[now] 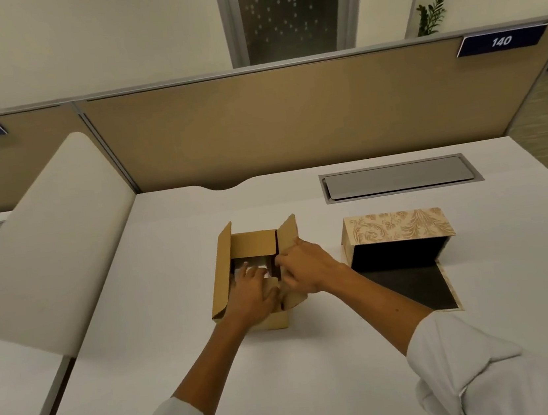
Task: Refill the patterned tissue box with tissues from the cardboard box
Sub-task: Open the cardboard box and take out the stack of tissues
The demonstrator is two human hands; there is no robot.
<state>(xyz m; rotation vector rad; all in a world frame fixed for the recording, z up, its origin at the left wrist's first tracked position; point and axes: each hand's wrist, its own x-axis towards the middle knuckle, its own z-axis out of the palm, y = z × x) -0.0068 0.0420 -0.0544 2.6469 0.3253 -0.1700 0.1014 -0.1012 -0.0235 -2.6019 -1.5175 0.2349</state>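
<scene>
A brown cardboard box (225, 268) stands mid-desk with its flaps raised. Inside it lies a pale tissue pack (255, 264), mostly hidden. My left hand (254, 294) reaches into the box, fingers spread over the pack. My right hand (302, 266) grips the box's right flap (287, 231) and holds it aside. The patterned tissue box (399, 228) lies on its side to the right, its dark inside facing me and its lid (413, 288) folded flat on the desk. It looks hollow.
The white desk (320, 367) carries a grey cable hatch (400, 177) behind the patterned box. A tan partition (289, 119) closes the far edge, and a white padded divider (50, 248) rises on the left.
</scene>
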